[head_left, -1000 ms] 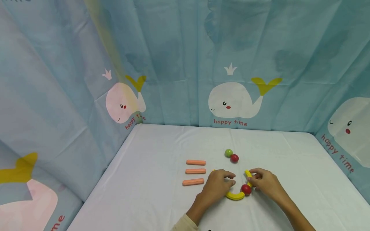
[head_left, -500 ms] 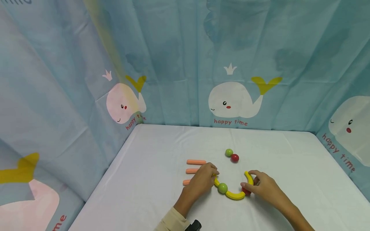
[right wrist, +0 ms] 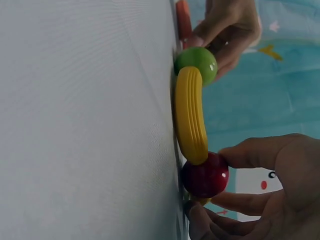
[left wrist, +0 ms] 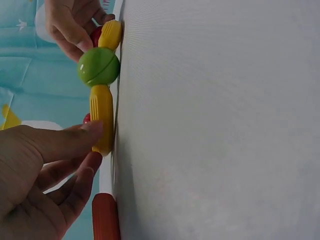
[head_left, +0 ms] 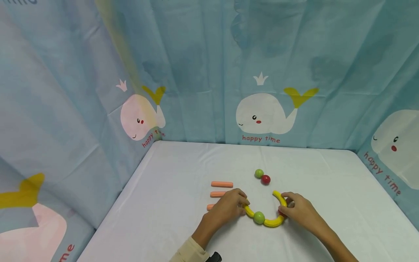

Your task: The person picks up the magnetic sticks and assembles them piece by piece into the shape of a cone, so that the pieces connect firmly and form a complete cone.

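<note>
Curved yellow rods and balls form a U-shaped chain on the white table. My left hand (head_left: 227, 204) pinches the outer end of the left yellow rod (left wrist: 102, 117) between thumb and fingers. A green ball (head_left: 259, 218) joins that rod to the bottom yellow rod (right wrist: 190, 112). At the chain's right side, my right hand (head_left: 301, 210) grips around the red ball (right wrist: 205, 175), thumb on its surface and fingers on the far side. Above this ball the right yellow rod (head_left: 278, 195) curves up and leftward, its top end free. The hand partly hides the red ball in the head view.
Several straight orange rods (head_left: 222, 184) lie in a stack of rows left of the chain, partly behind the left hand. A loose green ball (head_left: 259, 173) and red ball (head_left: 266, 179) sit together farther back. A whale-print curtain (head_left: 196, 109) borders the table.
My left hand has moved left off the green ball's area and taken hold of the left yellow rod. The chain has shifted slightly right, and the right rod's top now leans left.
</note>
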### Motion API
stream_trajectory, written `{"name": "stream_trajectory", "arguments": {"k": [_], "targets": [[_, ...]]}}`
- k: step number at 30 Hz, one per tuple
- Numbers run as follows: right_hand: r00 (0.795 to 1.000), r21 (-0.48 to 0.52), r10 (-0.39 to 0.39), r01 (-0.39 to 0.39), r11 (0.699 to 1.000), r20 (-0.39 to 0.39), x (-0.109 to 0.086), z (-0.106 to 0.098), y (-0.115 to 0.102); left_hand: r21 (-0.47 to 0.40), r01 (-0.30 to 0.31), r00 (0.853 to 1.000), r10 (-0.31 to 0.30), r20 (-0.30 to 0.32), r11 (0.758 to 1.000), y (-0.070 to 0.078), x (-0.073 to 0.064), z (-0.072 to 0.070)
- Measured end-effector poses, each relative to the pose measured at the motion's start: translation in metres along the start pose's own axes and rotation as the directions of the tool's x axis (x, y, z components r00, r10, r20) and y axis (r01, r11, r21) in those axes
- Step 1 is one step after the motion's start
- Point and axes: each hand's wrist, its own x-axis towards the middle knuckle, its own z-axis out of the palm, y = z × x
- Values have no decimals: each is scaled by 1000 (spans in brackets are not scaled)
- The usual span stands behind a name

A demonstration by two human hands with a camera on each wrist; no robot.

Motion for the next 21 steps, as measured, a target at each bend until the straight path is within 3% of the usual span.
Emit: {"name": "stream_trajectory", "arguments": {"k": [5,9,14,21], "targets": [[1000,8,-16,17,1000,-8,5,2,1,-109,9,1000,-8,11,994,-4,-1,3],[1000,-9,-7,7,1000,-24,10,4,0,-144,27,999,-24,21,989,-4,-2,6],[999,-17,11,-12,1000,-33,15,5,-2,-132,7,999,-2,40,991,-2,-2,8],[998,-24,26,-27,999,-52,24,7,-4,-82,-70,994,77,83,994,1,0,10]]}}
